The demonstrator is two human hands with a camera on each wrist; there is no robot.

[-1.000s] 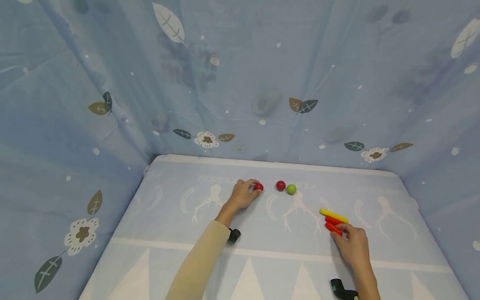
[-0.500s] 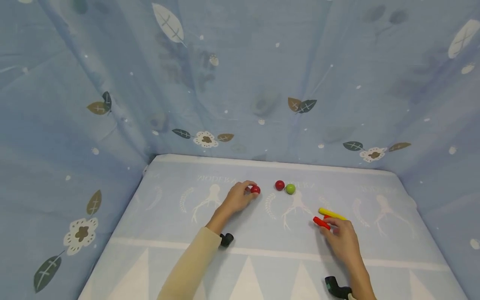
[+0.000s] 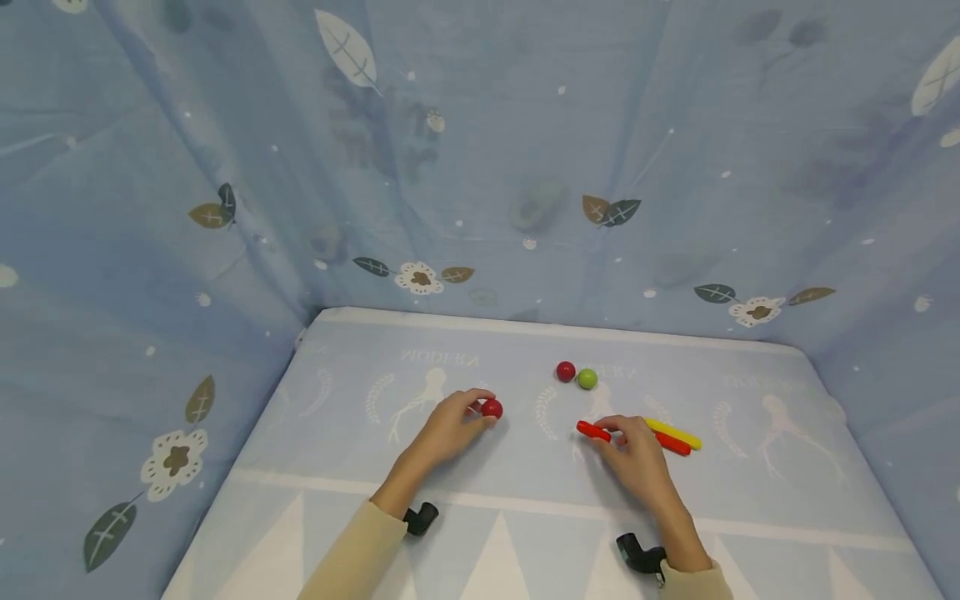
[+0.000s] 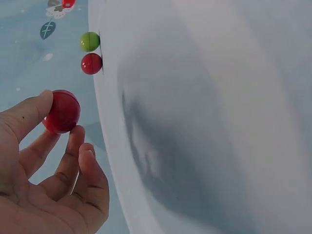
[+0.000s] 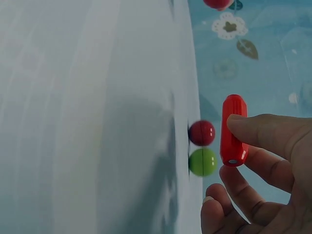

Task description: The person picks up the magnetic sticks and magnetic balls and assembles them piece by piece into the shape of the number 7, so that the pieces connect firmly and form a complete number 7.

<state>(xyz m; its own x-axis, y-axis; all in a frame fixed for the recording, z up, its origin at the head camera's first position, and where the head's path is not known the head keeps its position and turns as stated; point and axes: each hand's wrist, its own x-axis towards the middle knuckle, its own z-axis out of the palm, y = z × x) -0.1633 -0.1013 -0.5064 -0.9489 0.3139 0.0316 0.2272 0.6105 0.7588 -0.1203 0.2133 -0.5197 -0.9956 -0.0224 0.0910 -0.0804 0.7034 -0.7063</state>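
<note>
A glossy red ball (image 3: 492, 409) with a seam is pinched between the thumb and fingertips of my left hand (image 3: 448, 432), left of the table's middle. My right hand (image 3: 637, 461) grips a short red plastic stick (image 5: 234, 131) with ridged sides and a small round mark in its end. Behind and between the hands, a second red ball (image 3: 566, 372) and a green ball (image 3: 587, 379) sit side by side on the table. Just beyond the right hand lie a yellow stick (image 3: 675, 434) and another red stick (image 3: 672, 444), close together and partly covered by that hand.
A pale blue patterned cloth covers the table (image 3: 337, 383). Blue printed curtains (image 3: 480, 167) rise along its back and both sides. Each wrist carries a black camera mount, one on the left (image 3: 422, 518) and one on the right (image 3: 640, 553).
My right hand has lifted the nearer red stick away from the other sticks and carried it left. The left hand has drawn its red ball left and toward me, away from the other balls.
</note>
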